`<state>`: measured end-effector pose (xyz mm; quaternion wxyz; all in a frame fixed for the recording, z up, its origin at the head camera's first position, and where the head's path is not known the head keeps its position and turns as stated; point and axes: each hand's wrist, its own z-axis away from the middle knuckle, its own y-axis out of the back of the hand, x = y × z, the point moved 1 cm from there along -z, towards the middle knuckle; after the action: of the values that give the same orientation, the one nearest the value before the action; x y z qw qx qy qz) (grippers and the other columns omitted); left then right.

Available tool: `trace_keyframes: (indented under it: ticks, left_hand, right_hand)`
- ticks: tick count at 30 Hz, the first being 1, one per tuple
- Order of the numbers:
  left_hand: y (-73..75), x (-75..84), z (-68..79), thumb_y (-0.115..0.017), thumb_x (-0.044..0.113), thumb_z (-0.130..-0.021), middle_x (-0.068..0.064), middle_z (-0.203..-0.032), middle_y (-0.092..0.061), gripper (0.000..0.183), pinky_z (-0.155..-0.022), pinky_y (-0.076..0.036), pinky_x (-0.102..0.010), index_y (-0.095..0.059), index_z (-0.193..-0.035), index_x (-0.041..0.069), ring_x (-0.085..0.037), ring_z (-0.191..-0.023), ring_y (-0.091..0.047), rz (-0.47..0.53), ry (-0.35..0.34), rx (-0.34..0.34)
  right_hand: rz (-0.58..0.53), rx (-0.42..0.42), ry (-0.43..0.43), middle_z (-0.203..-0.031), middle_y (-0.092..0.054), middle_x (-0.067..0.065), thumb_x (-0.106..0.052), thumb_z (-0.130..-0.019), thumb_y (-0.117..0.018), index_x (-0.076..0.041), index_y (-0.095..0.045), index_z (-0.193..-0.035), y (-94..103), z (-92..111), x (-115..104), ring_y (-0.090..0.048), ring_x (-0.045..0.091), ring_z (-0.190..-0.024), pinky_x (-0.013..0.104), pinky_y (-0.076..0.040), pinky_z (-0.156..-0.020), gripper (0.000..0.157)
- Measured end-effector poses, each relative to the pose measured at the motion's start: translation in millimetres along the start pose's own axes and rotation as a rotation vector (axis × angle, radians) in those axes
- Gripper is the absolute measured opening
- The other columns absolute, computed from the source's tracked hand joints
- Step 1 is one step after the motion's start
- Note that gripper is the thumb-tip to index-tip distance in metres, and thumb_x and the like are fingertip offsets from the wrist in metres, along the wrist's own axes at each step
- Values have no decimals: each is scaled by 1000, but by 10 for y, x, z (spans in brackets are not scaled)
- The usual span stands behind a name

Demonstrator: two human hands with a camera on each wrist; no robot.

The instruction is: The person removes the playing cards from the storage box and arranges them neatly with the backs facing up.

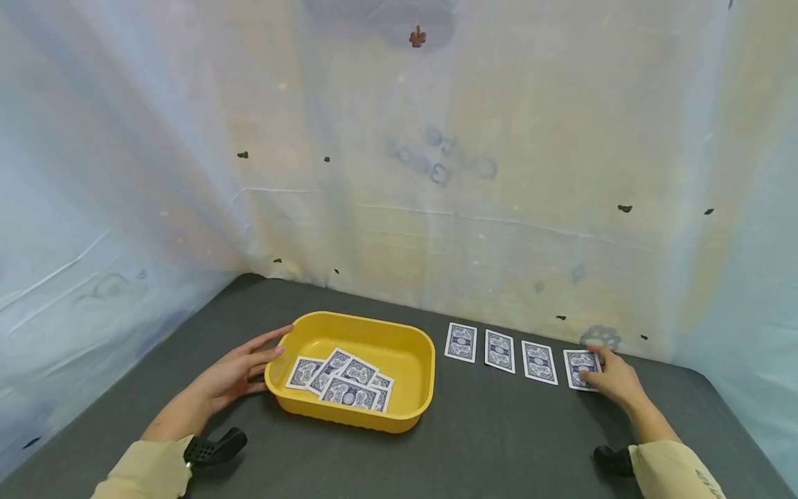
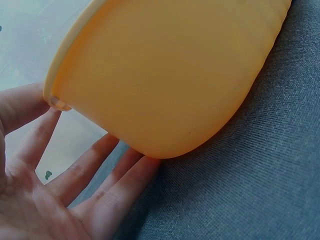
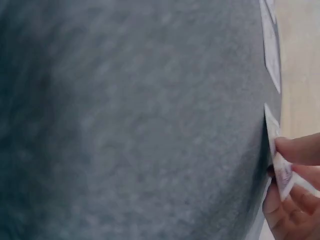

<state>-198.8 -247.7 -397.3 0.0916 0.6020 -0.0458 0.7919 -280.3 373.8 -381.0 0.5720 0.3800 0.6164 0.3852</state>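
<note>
My right hand (image 1: 614,378) pinches a playing card (image 1: 578,367), blue-and-white back up, between thumb and fingers at its right side. In the right wrist view this card (image 3: 272,132) is tipped up at an angle, its far part hidden by the fingers. At the left end of a yellow plastic basin (image 1: 402,420), my left hand (image 1: 233,374) touches the rim and outer wall with spread, mostly straight fingers (image 2: 82,175). Several face-down playing cards (image 1: 349,394) lie overlapping inside the basin, toward its left and front.
Left of the pinched card, three face-down cards stand in a row: one nearest the basin (image 1: 460,342), a middle one (image 1: 500,351) and a third (image 1: 539,362). The dark cloth-covered table (image 1: 499,443) ends at a pale hanging sheet (image 1: 386,242).
</note>
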Motion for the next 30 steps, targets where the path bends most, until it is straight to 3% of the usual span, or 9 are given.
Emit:
trace_keyframes:
  ticks: [4,8,13,20,30]
  left_hand:
    - [-1,-6,17,-53,39,-98,-17,-160,-10,68,-96,-46,-51,-20,-155,25,-35,-137,-36,3,2,-4]
    - [6,-22,26,-53,39,-98,-16,-161,-10,67,-97,-46,-52,-21,-155,25,-34,-137,-36,10,5,-6]
    - [13,-23,22,-53,38,-98,-15,-161,-10,65,-97,-45,-52,-23,-154,27,-30,-134,-40,20,1,-9]
    - [2,-7,28,-54,38,-98,-16,-160,-11,65,-96,-47,-51,-24,-154,26,-29,-133,-43,22,-4,-2]
    - [-17,21,41,-54,38,-98,-17,-160,-11,66,-96,-47,-50,-23,-154,25,-31,-134,-41,28,-1,2]
  right_hand:
    - [66,-37,7,-122,-42,47,-22,-84,-66,18,-38,-132,-2,-18,5,-44,60,-111,65,-38,-90,68]
    - [102,-55,9,-124,-37,49,-26,-84,-68,18,-40,-131,-22,-22,28,-37,62,-114,68,-35,-94,70]
    - [112,-18,25,-123,-37,49,-26,-84,-68,16,-46,-128,-33,5,38,-35,64,-113,71,-32,-93,65]
    - [79,124,104,-115,-51,43,-15,-82,-67,14,-55,-119,-52,22,-136,-48,58,-105,66,-38,-87,48]
    - [-44,130,95,-122,-51,38,-12,-89,-62,10,-56,-123,-108,34,-477,-51,53,-111,62,-43,-88,41]
